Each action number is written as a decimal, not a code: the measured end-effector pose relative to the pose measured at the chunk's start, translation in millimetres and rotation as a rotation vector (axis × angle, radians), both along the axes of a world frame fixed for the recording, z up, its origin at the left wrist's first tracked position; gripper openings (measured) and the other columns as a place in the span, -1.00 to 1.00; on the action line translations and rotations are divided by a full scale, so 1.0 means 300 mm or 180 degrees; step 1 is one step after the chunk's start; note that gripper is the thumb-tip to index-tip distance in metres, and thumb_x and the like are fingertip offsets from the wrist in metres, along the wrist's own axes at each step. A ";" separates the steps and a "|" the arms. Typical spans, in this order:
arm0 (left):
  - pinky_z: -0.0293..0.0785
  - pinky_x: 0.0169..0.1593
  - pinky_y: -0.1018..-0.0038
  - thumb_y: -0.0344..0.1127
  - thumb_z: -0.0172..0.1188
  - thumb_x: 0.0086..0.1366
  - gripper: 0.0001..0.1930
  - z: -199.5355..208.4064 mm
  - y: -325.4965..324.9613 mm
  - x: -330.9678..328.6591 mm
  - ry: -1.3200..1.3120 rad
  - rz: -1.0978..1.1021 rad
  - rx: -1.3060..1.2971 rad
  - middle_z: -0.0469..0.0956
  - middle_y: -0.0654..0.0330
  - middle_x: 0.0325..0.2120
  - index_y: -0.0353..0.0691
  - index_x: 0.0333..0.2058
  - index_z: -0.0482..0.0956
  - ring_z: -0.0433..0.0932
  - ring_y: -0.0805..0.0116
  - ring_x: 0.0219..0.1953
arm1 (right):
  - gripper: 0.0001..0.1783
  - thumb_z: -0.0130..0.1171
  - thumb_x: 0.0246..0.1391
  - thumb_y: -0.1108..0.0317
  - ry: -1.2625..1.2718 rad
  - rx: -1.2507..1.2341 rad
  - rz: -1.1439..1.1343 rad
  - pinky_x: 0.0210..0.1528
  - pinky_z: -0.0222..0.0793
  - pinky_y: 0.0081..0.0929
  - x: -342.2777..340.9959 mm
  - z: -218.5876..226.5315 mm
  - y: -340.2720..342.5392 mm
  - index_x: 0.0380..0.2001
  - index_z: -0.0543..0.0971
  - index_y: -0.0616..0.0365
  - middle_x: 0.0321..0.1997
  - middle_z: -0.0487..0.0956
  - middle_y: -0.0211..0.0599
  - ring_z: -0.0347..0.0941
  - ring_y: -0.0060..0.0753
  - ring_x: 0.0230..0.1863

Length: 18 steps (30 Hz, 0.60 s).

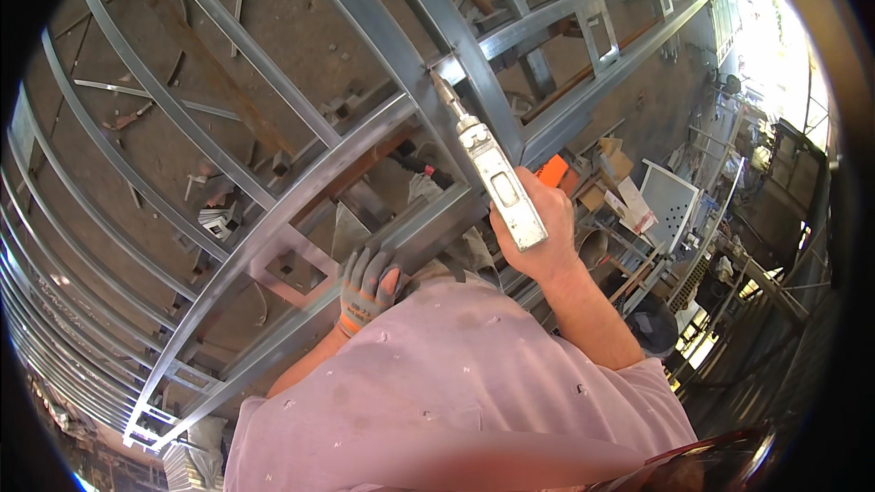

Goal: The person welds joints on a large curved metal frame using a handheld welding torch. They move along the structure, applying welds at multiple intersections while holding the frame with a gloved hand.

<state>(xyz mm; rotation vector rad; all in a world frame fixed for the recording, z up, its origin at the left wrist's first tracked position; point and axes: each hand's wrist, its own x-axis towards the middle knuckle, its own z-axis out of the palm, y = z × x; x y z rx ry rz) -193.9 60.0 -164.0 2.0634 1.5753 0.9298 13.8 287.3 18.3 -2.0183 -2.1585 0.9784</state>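
Note:
My bare right hand (540, 219) is closed around a silver-white handheld welding gun (499, 178), probably a laser type. The narrow nozzle (446, 91) angles up and left, its tip at or very near a joint between two upright bars of a shiny metal frame (369, 128). Whether the tip touches the metal is unclear. In a grey glove with an orange cuff, my left hand (366, 287) rests on the frame's near rail (428, 226), fingers laid over it and holding no tool. An orange piece (551, 173) shows just behind my right hand.
Long parallel bars of the frame spread to the far left and far right. Metal offcuts (219, 219) lie on the dirty floor beneath. To the right are cardboard pieces (615, 162), a pale perforated panel (667, 200), a dark bucket (652, 321) and metal racks (720, 255).

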 end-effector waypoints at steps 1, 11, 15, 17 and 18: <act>0.56 0.29 -0.22 -0.14 0.60 0.28 -0.38 -0.003 -0.003 0.002 -0.0022 0.0013 0.0009 0.58 -0.08 0.17 -0.17 0.16 0.44 0.61 -0.24 0.23 | -0.84 0.37 0.07 0.44 0.0003 -0.0013 -0.0008 -0.28 0.58 -0.15 0.000 0.002 0.000 -0.29 0.59 0.19 -0.44 0.65 0.02 0.66 0.27 -0.31; 0.55 0.30 -0.21 -0.16 0.59 0.30 -0.39 -0.002 -0.005 -0.007 0.0041 -0.0023 0.0011 0.57 -0.08 0.19 -0.14 0.17 0.43 0.61 -0.24 0.23 | -0.84 0.37 0.07 0.45 -0.0015 0.0032 0.0039 -0.29 0.57 -0.14 0.002 0.007 0.008 -0.29 0.59 0.19 -0.43 0.66 0.01 0.65 0.28 -0.31; 0.55 0.31 -0.20 -0.12 0.59 0.30 -0.40 -0.020 -0.014 0.001 -0.0042 0.0017 0.0021 0.58 -0.07 0.19 -0.13 0.16 0.44 0.62 -0.23 0.23 | -0.85 0.37 0.08 0.44 -0.0061 0.0020 0.0057 -0.28 0.58 -0.14 -0.001 0.011 0.012 -0.29 0.60 0.18 -0.43 0.67 0.01 0.66 0.28 -0.30; 0.55 0.32 -0.19 -0.11 0.58 0.31 -0.41 -0.022 -0.011 0.007 -0.0071 0.0058 0.0044 0.58 -0.07 0.19 -0.12 0.16 0.45 0.62 -0.23 0.23 | -0.84 0.37 0.08 0.44 -0.0086 -0.0018 0.0056 -0.27 0.58 -0.16 -0.001 0.014 0.012 -0.27 0.61 0.19 -0.42 0.67 0.01 0.66 0.28 -0.30; 0.55 0.32 -0.19 -0.11 0.58 0.31 -0.41 -0.023 -0.014 0.008 -0.0050 0.0057 0.0046 0.58 -0.07 0.19 -0.12 0.16 0.45 0.62 -0.23 0.23 | -0.83 0.36 0.08 0.44 -0.0097 -0.0048 0.0058 -0.27 0.58 -0.17 0.004 0.016 0.011 -0.25 0.63 0.20 -0.42 0.68 0.01 0.66 0.27 -0.31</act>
